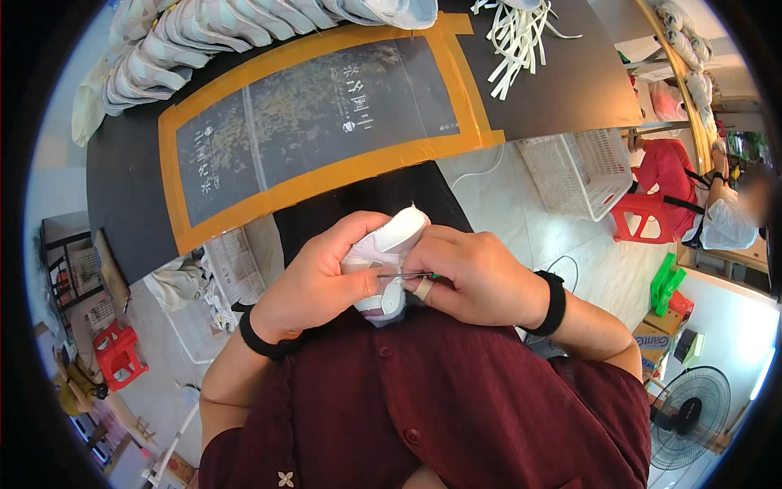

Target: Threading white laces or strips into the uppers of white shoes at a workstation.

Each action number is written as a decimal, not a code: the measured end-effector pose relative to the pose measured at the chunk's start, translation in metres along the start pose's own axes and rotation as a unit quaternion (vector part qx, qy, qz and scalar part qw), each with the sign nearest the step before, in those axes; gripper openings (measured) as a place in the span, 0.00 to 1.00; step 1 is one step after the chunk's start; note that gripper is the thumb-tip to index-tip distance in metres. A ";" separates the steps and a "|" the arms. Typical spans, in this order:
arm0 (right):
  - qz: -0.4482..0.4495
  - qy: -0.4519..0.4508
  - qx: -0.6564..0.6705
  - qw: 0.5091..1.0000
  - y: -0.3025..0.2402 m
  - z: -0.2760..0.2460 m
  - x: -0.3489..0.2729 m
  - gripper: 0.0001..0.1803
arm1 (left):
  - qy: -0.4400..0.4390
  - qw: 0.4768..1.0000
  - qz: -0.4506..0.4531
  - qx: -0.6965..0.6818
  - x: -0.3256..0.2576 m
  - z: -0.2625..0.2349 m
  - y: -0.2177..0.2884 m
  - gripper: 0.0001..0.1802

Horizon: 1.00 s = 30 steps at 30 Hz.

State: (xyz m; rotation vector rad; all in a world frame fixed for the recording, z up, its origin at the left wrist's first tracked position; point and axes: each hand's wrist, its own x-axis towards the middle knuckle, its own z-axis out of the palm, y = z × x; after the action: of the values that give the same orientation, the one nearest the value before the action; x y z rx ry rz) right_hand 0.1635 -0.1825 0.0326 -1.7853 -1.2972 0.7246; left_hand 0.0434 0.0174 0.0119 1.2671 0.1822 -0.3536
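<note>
My left hand (322, 273) grips a small white and pale pink shoe (389, 244) close to my chest, toe end pointing up. My right hand (476, 277) holds a thin metal tool (405, 275) with a green handle end, its tip lying across the shoe's side. One right finger carries a tan bandage. Both wrists wear black bands. The lower part of the shoe is hidden behind my fingers and maroon shirt.
A black worktable (538, 98) ahead carries a dark mat taped with orange tape (326, 175), a row of white shoes (204, 33) at the far left and loose white strips (517, 37). A white basket (582, 171), red stools, a seated person (717, 212) and a fan (692, 416) are at the right.
</note>
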 end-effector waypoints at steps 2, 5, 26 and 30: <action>0.008 -0.002 -0.013 1.000 -0.001 0.000 0.000 0.08 | 0.021 0.999 -0.016 -0.020 0.000 0.002 -0.001 0.33; 0.008 0.001 -0.005 1.000 0.002 0.000 0.000 0.08 | 0.028 1.000 -0.008 -0.008 0.000 0.002 -0.002 0.33; 0.030 0.197 0.072 0.977 0.006 0.012 -0.002 0.08 | 0.134 0.965 0.035 -0.222 0.015 0.009 -0.002 0.27; 0.007 0.261 0.000 0.965 -0.003 0.012 -0.006 0.11 | 0.126 0.957 0.053 -0.254 0.022 0.008 -0.002 0.26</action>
State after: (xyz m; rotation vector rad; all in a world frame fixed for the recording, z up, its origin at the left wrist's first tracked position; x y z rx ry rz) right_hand 0.1502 -0.1849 0.0284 -1.8227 -0.9271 0.2268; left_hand 0.0630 0.0060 0.0049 0.8027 0.3953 -0.0407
